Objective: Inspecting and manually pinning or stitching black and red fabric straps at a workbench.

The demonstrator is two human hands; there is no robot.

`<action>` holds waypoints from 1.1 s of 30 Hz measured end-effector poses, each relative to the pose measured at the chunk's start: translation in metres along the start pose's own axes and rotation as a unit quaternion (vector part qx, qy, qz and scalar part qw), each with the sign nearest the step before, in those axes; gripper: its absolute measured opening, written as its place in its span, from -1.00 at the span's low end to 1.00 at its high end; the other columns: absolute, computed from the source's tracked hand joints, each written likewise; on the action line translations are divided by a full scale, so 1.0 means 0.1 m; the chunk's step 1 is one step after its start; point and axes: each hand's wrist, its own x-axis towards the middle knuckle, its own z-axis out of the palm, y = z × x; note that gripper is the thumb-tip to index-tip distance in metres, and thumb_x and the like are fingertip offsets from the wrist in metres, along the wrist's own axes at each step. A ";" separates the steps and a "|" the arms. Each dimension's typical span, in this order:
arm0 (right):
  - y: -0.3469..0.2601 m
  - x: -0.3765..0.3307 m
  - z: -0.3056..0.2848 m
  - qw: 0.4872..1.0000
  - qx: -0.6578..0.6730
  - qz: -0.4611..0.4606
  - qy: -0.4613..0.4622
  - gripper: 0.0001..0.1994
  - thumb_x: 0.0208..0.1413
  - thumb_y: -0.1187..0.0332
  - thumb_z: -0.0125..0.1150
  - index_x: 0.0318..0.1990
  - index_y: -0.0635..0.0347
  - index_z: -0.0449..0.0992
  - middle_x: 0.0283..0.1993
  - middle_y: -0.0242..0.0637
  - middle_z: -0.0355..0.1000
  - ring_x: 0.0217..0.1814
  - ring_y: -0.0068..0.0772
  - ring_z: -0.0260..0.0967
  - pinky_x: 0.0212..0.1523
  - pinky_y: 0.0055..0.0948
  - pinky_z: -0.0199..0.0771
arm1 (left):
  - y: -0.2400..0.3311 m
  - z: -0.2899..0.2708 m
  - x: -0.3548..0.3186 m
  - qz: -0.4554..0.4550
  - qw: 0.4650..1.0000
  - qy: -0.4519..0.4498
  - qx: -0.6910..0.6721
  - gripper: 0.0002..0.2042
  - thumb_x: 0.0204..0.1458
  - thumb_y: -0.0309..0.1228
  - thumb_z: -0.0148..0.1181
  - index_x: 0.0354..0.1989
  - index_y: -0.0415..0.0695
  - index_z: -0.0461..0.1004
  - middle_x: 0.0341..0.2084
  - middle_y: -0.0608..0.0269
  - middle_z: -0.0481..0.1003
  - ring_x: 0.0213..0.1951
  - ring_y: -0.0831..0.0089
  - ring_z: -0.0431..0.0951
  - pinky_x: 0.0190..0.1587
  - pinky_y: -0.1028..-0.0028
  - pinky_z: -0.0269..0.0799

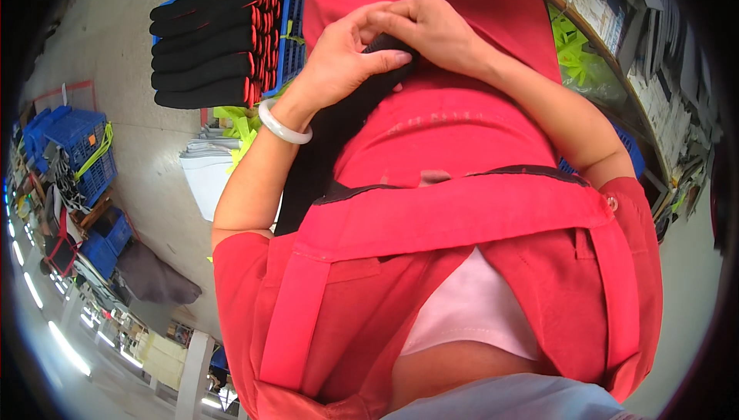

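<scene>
Over my lap, my left hand (339, 62) is closed round the end of a long black fabric piece (392, 66), its thumb lying along the cloth. A pale bangle (285, 122) circles that wrist. My right hand (431, 31) meets the left at the fingertips, its fingers bent down over the top end of the black piece. What the fingertips pinch is hidden under the knuckles. Below the left wrist more black cloth hangs down beside the red apron (454, 139).
A blue crate (291, 50) at the far left holds a stack of black fabric pieces (204, 58) with red ends. Yellow-green strips (239, 127) and white sheets (204, 177) lie below it. A bench (643, 58) with grey sheets stands right. More blue crates (81, 147) are far left.
</scene>
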 end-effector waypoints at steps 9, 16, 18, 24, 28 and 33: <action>-0.05 -0.10 -0.10 0.989 -0.126 -0.063 -0.048 -0.50 0.25 -0.03 -0.04 -0.39 0.32 0.52 -0.67 -0.22 0.32 -0.63 -0.45 0.33 -0.58 -0.38 0.25 | 0.12 -0.13 -0.04 -0.067 0.997 0.005 0.023 -0.44 -0.06 -0.55 0.34 0.15 -0.34 0.29 -0.40 0.32 0.52 -0.35 0.64 0.51 -0.27 0.68 0.40; -0.13 0.01 -0.38 0.979 0.076 0.190 0.029 -0.51 0.30 -0.04 -0.11 -0.45 0.18 0.50 -0.64 -0.52 0.25 -0.64 -0.73 0.16 -0.62 -0.67 0.16 | 0.18 -0.18 -0.12 -0.152 0.988 0.017 0.006 -0.76 -0.03 -0.54 0.28 -0.16 -0.29 0.50 -0.45 0.27 0.55 -0.46 0.51 0.59 -0.34 0.59 0.50; -0.06 0.04 -0.65 0.988 0.031 0.134 0.071 -0.67 0.29 0.16 -0.01 -0.38 0.23 0.49 -0.59 -0.47 0.31 -0.58 -0.68 0.21 -0.54 -0.64 0.25 | 0.20 -0.18 -0.14 -0.134 0.991 0.014 -0.004 -0.78 -0.03 -0.55 0.28 -0.18 -0.30 0.49 -0.44 0.25 0.55 -0.45 0.49 0.59 -0.34 0.57 0.51; -0.20 0.07 -0.85 0.992 0.001 0.072 0.105 -0.73 0.28 0.26 0.02 -0.38 0.24 0.47 -0.57 -0.49 0.32 -0.56 -0.69 0.19 -0.53 -0.64 0.24 | 0.23 -0.16 -0.12 -0.122 0.993 -0.007 -0.004 -0.76 -0.03 -0.54 0.27 -0.17 -0.30 0.47 -0.47 0.23 0.54 -0.45 0.42 0.59 -0.32 0.51 0.52; -0.21 0.07 -0.83 0.992 -0.061 0.016 0.113 -0.80 0.24 0.33 0.07 -0.32 0.29 0.49 -0.53 -0.44 0.34 -0.48 -0.66 0.24 -0.44 -0.59 0.31 | 0.26 -0.18 -0.15 -0.108 0.994 -0.026 -0.021 -0.76 -0.01 -0.50 0.26 -0.17 -0.30 0.46 -0.48 0.21 0.53 -0.47 0.40 0.58 -0.33 0.50 0.51; 0.10 0.26 -1.50 0.832 -0.424 -0.092 0.346 -0.81 0.08 0.33 0.17 -0.19 0.21 0.52 -0.25 -0.14 0.46 -0.19 -0.12 0.39 -0.11 -0.25 0.38 | 0.31 -0.18 -0.12 -0.096 0.993 -0.068 -0.023 -0.73 0.01 -0.40 0.25 -0.16 -0.29 0.46 -0.49 0.20 0.51 -0.48 0.40 0.57 -0.35 0.51 0.49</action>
